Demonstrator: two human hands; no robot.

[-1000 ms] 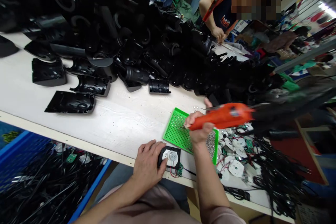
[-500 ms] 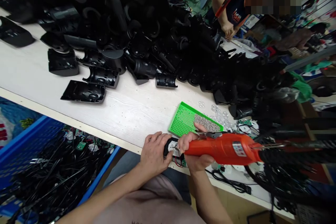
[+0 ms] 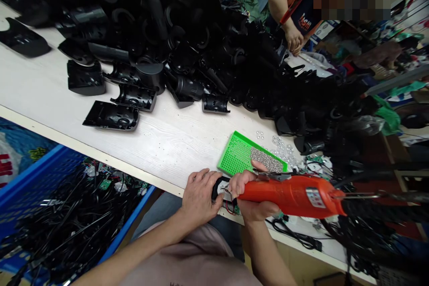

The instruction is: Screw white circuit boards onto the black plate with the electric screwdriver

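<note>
Well, a long white tabletop (image 3: 161,138) runs across the view, with a heap of black plastic housings (image 3: 167,40) at eleven o'clock, a blue crate (image 3: 36,176) of black cables (image 3: 67,219) at eight, and a co-worker's hand (image 3: 294,40) at one. A green pegboard tray (image 3: 250,154) with small screws (image 3: 264,161) sits at four o'clock. At six o'clock, the left hand (image 3: 200,199) grips a small black housing (image 3: 218,189) against the tabletop, fingers spread over it. The right hand (image 3: 254,192) wraps firmly around an orange electric screwdriver (image 3: 295,196), its tip (image 3: 228,191) at the housing. If the housing shifts, the tip could slip and scratch it or nick the red wires (image 3: 230,209) beside it.
</note>
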